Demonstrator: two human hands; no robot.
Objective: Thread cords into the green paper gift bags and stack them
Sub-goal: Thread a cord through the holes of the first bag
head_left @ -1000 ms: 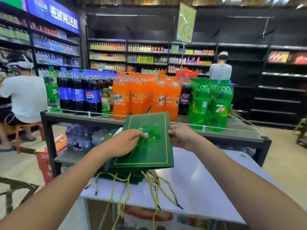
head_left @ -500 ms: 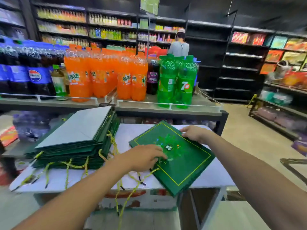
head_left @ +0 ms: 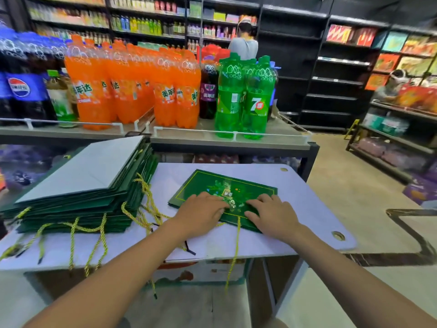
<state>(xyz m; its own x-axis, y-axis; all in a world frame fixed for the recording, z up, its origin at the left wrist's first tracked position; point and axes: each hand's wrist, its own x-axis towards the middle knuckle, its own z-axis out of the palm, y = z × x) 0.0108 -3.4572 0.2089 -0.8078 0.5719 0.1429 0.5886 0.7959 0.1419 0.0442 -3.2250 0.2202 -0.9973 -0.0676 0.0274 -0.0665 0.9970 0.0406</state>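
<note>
Both hands, the left hand (head_left: 203,209) and the right hand (head_left: 272,213), lie flat with spread fingers on the green bag (head_left: 212,183), holding nothing, probably to keep it flat on the white table (head_left: 307,209) beside the stack (head_left: 78,185).

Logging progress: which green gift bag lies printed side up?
The lone bag flat on the white table, under the left hand and right hand; the stack beside it shows a plain pale face on top.

Bag stack (head_left: 78,183) blocks left; bare table (head_left: 307,209) lies open right.
</note>
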